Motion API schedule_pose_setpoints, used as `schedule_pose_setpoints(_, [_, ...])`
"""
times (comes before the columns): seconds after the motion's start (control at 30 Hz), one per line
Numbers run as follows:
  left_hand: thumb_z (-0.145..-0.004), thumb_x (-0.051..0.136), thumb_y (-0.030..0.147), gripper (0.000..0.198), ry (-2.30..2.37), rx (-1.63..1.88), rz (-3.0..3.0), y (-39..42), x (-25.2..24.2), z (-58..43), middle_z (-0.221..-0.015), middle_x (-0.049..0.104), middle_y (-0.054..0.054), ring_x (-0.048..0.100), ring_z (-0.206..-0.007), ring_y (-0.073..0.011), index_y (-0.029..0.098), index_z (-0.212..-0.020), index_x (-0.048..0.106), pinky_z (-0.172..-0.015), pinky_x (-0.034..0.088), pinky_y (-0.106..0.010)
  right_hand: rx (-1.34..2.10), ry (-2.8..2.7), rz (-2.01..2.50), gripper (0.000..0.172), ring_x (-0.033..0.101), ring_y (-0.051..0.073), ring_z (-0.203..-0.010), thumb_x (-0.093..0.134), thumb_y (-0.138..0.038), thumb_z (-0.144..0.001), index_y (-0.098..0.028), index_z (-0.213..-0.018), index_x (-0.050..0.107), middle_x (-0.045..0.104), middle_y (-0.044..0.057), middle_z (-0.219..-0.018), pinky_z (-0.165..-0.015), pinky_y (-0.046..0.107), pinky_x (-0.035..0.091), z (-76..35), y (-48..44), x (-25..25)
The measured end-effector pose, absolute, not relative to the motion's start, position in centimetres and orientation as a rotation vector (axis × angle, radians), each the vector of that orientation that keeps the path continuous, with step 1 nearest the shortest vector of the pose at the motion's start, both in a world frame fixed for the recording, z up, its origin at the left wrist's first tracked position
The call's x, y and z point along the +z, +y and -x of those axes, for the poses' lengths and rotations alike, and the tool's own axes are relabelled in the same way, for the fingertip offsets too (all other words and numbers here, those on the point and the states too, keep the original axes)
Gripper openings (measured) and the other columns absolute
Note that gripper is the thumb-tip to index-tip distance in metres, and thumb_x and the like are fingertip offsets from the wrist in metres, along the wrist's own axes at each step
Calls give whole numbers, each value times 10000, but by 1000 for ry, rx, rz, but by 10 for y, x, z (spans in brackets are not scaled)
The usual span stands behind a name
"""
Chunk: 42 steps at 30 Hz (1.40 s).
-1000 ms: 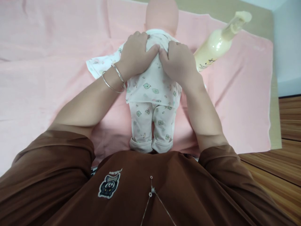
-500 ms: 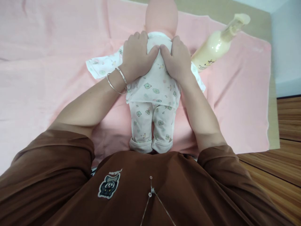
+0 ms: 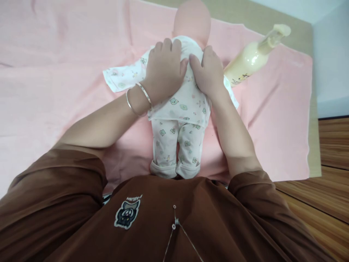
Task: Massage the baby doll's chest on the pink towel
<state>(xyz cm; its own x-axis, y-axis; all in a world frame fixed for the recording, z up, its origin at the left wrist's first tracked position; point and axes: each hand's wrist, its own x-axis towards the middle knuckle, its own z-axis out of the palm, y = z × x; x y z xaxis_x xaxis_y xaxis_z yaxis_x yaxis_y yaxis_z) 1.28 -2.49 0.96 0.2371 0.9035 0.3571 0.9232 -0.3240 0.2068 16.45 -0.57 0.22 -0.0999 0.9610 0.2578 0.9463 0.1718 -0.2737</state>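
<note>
A baby doll (image 3: 188,96) in white patterned top and trousers lies face down, its bald head (image 3: 192,22) pointing away from me. My left hand (image 3: 165,71), with a silver bangle on the wrist, rests palm down on the doll's upper back, left of the middle. Its fingers lie loosely over the cloth just below the collar. Around the doll's right-side shoulder curls my right hand (image 3: 210,72), fingers over the top and thumb on the back. The left sleeve (image 3: 121,78) of the top stretches out flat. My fingertips are partly hidden.
A pale yellow pump bottle (image 3: 247,60) lies tilted to the right, beside the doll's other sleeve. Under everything is a pink cloth (image 3: 286,120) on a beige table (image 3: 315,153). Wood-grain flooring (image 3: 332,142) shows beyond the right edge.
My left hand has shifted from the doll's shoulder inward onto its upper back. The right hand keeps its place on the shoulder. The view has shifted slightly, and the doll's head appears further right.
</note>
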Motion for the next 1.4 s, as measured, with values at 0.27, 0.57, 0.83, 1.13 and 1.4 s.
schedule_pose_setpoints(0.27, [-880,470,179,113,-1653,-732,2554,-26,12,-11,-995,523,-142,475,-950,-309,153,-968,537,-849,397,-418,-13,-2257,1931,420,490,319,-979,167,-468,-931,-212,-1082,463,548,135,-1086,-826,440,387,-154,-26,26])
schedule_pose_setpoints(0.57, [-904,371,299,208,-1836,-847,2615,-13,5,-5,-982,535,-110,461,-988,-315,242,-995,549,-883,347,-465,-67,-2334,1919,345,454,306,-1004,229,-318,-898,-199,-1086,492,539,134,-1076,-887,434,374,-138,-57,44])
schedule_pose_setpoints(0.83, [-784,485,214,112,-1606,-920,2800,-17,17,-2,-865,510,-63,474,-862,-249,264,-684,488,-790,406,-397,121,-2355,1868,464,488,335,-1034,178,-430,-952,-126,-1155,463,541,154,-1133,-876,473,396,-160,-29,35])
schedule_pose_setpoints(1.13, [-892,362,346,205,-1834,-856,2682,-9,8,-1,-955,533,-100,452,-938,-298,242,-940,533,-852,330,-446,21,-2300,1820,301,524,298,-927,249,-343,-949,-193,-922,508,577,124,-958,-789,419,418,-147,-40,36])
schedule_pose_setpoints(1.4, [-849,393,284,181,-1707,-848,2707,-15,16,-1,-801,512,-81,477,-828,-270,277,-698,492,-751,392,-409,80,-2291,1860,478,526,287,-944,158,-485,-957,-194,-985,536,597,121,-1009,-803,411,407,-158,-27,30])
